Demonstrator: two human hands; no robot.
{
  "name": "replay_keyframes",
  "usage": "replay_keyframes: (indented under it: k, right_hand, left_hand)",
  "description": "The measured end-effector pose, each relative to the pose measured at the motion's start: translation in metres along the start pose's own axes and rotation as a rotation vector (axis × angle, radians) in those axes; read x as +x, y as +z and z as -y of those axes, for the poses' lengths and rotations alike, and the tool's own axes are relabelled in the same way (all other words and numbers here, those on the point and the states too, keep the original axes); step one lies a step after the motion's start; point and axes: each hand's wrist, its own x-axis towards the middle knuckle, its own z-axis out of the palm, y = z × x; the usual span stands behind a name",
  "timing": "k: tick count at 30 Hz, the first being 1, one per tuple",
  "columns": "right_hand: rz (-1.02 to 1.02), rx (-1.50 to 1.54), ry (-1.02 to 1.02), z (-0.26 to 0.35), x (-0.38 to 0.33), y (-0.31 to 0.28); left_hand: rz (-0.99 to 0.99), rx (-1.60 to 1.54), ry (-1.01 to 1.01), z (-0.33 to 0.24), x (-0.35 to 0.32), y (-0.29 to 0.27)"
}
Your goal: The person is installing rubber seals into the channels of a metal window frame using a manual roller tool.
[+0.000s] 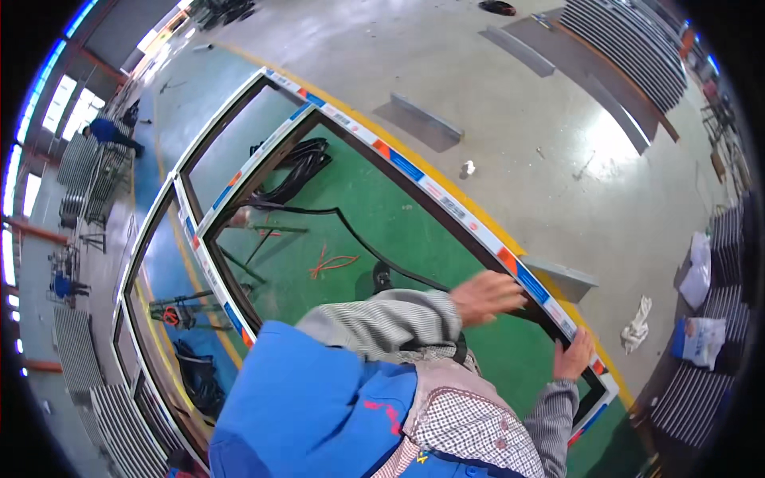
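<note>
A large window frame [402, 163] covered with white, blue and orange printed film stands slanted before me, divided into several openings. My right hand [575, 354] is closed over its long bar close to the near right corner, fingers on the inner side. Slightly smeared by motion, my left hand [486, 297] reaches across the opening with fingers stretched out toward the same bar. Whether it touches the bar I cannot tell. A black rubber strip [374, 253] runs loose from the frame's left bar across the opening and passes behind my left wrist.
Black coiled strips [299, 171] and thin orange items [333, 261] lie on the green floor. A metal stand [187, 312] is under the frame's left part. Grey angled pieces [416, 119], a white rag [636, 325] and stacked profiles [625, 48] lie beyond. A person [115, 134] bends far left.
</note>
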Motion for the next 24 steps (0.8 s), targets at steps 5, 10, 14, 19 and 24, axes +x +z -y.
replay_keyframes:
  k: [5,10,14,19,24]
  right_hand:
    - [-0.145,-0.135,0.013,0.064,0.004,-0.016]
    - [-0.282,-0.176,0.182,0.173,-0.008,-0.004]
    - [-0.12,-0.166,0.211,0.277,0.002,0.024]
    - [-0.068,-0.133,0.195,0.368,0.042,0.039]
    - [-0.068,-0.036,-0.083,0.445,0.097,0.042]
  left_hand:
    - [0.143,0.424,-0.722,0.165,-0.162,-0.102]
    - [0.437,0.832,-1.146,0.334,-0.322,-0.157]
    - [0.645,0.356,-1.579,0.411,-0.38,-0.16]
    - [0.805,0.086,-1.219,0.401,-0.332,-0.152]
    - [0.336,0.01,-0.971,0.343,-0.283,-0.25]
